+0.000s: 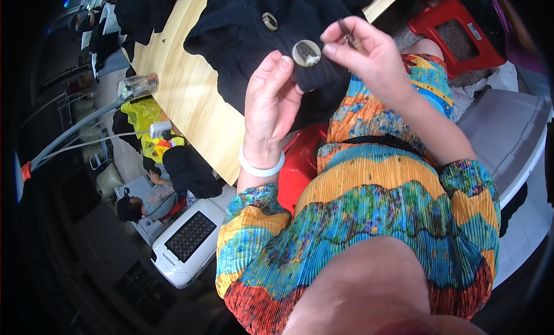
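My left hand (270, 96) pinches a fold of a black knit garment (239, 44), thumb on top beside a large round button. That button (306, 53) has a pale rim and a dark centre, with a whitish patch at its lower edge. Just to its right, my right hand (369, 55) is closed, thumb and forefinger tips near each other. A slim dark tool with a brassy end (350, 36) lies across its fingers; its exact kind is unclear. Whether a needle or thread is between the fingertips is too small to tell. Further up the garment sits a second button (269, 21).
The garment spreads over a light wooden table (190, 98). A clear container with small items (137, 86) is by its left edge, near a yellow bag (141, 119). A red stool (459, 38) and grey-topped surface (505, 133) are right. Another person (153, 199) sits far left.
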Demonstrator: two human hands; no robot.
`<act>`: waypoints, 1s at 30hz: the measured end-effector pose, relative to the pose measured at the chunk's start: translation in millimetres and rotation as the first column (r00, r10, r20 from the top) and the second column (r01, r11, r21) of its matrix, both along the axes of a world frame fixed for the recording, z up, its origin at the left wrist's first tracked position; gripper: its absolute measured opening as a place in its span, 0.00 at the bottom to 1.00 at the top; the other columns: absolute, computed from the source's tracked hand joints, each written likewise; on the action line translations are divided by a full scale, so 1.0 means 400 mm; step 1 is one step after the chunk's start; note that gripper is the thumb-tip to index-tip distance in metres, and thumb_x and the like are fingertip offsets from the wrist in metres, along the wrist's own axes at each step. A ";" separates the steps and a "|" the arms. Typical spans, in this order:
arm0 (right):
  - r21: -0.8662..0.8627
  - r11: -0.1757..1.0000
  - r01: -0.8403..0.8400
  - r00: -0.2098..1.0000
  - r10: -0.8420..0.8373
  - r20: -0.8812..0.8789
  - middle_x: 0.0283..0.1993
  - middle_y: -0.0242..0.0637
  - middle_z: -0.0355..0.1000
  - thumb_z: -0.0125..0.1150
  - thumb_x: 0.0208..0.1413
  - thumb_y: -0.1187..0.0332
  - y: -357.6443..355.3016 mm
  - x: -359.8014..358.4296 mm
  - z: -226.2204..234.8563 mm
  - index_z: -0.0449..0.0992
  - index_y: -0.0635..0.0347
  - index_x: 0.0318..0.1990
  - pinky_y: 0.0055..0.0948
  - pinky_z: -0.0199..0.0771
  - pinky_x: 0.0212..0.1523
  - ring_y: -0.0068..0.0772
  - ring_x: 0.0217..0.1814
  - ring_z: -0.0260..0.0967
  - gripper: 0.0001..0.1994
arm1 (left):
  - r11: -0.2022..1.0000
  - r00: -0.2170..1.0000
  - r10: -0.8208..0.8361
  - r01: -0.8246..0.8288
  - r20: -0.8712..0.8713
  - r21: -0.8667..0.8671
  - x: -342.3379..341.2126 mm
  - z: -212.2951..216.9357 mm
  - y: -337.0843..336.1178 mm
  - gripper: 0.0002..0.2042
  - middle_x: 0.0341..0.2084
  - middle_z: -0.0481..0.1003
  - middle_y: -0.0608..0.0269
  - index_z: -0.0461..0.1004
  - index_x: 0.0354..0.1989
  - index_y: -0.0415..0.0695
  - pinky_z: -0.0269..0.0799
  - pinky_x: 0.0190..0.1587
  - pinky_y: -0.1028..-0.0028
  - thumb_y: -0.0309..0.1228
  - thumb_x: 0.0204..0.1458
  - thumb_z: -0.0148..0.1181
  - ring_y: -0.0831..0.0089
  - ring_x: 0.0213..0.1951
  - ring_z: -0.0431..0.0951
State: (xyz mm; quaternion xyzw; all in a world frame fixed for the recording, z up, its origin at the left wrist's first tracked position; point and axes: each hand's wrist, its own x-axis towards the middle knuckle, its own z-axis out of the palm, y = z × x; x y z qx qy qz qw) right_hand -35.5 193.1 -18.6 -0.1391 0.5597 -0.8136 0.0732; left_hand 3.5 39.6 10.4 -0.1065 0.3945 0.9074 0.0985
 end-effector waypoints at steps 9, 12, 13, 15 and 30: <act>0.054 0.995 -0.081 0.993 0.076 0.093 0.29 0.27 0.66 0.49 0.53 0.71 0.032 -0.023 -0.014 0.65 0.63 0.45 0.12 0.62 0.31 0.10 0.29 0.60 0.12 | 0.899 0.998 0.008 -0.033 -0.059 -0.437 0.009 -0.012 0.020 0.04 0.22 0.68 0.71 0.68 0.30 0.41 0.63 0.30 0.86 0.20 0.46 0.53 0.86 0.25 0.67; 0.056 0.951 -0.303 0.935 0.285 0.211 0.45 0.32 0.62 0.56 0.48 0.73 0.035 -0.020 -0.008 0.60 0.66 0.51 0.16 0.59 0.48 0.15 0.42 0.59 0.22 | 0.675 0.886 -0.388 0.086 -0.253 -0.733 0.031 -0.035 0.040 0.06 0.19 0.64 0.68 0.70 0.25 0.37 0.62 0.26 0.81 0.21 0.39 0.60 0.80 0.24 0.68; 0.132 0.964 -0.232 0.965 0.212 0.152 0.40 0.29 0.64 0.57 0.46 0.74 0.039 -0.019 -0.004 0.63 0.65 0.48 0.13 0.60 0.41 0.13 0.37 0.59 0.20 | 0.474 0.759 -0.601 0.088 -0.249 -0.876 0.027 -0.007 0.034 0.05 0.19 0.66 0.65 0.70 0.25 0.37 0.63 0.26 0.78 0.22 0.38 0.60 0.77 0.24 0.69; 0.315 0.907 -0.279 0.956 0.232 0.178 0.27 0.24 0.64 0.59 0.42 0.73 0.081 -0.024 0.035 0.71 0.65 0.34 0.11 0.56 0.27 0.09 0.25 0.54 0.10 | 0.513 0.728 -0.629 0.125 -0.273 -0.849 0.027 0.001 0.012 0.04 0.24 0.70 0.61 0.72 0.26 0.38 0.66 0.30 0.78 0.21 0.40 0.58 0.74 0.27 0.71; -0.599 0.699 -0.390 0.920 0.273 -0.280 0.15 0.33 0.60 0.57 0.30 0.79 0.297 -0.012 0.196 0.66 0.57 0.21 0.25 0.61 0.23 0.27 0.17 0.58 0.09 | -0.525 0.996 0.056 -0.029 -0.068 -0.851 -0.291 -0.152 -0.440 0.26 0.45 0.64 0.40 0.60 0.49 0.38 0.60 0.51 0.65 0.27 0.37 0.57 0.52 0.49 0.64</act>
